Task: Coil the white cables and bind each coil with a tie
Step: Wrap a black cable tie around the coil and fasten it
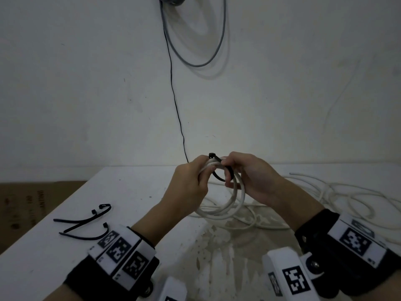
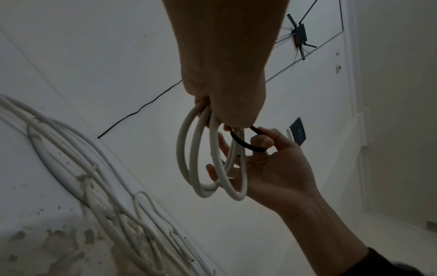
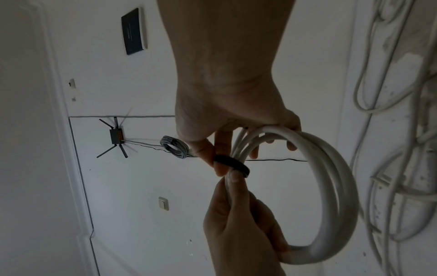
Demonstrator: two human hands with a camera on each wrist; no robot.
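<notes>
Several turns of white cable are being held as one coil (image 1: 225, 205) just below centre of the head view, lifted off the table (image 1: 54, 257). The left hand (image 1: 188, 185) is gripping the gathered strands at the top of the coil. The right hand (image 1: 251, 179) is pinching a black tie (image 1: 219, 170) that is looping round those same strands, its head sticking up between the two hands. Both hands are close together, fingers curled.

Handling, as a judgement: the cable is looking light but springy, so the turns are likely wanting to spring open if the left grip eases. Best hold is where the strands bunch, right beside the tie. The tie itself is looking thin, stiff and slick; pinching near the tail end should be giving the surest pull. Whether the tail is already through the head cannot be told.

Around: loose white cables (image 1: 338, 198) are sprawling over the right side of the table, some running under the coil and likely to be snagging it. Spare black ties (image 1: 82, 222) are lying at lower left, well apart from the hands. A thin black wire (image 1: 173, 88) is hanging down the wall above, and a grey cable loop (image 1: 195, 64) is hanging at upper centre. Neither is in the way.
</notes>
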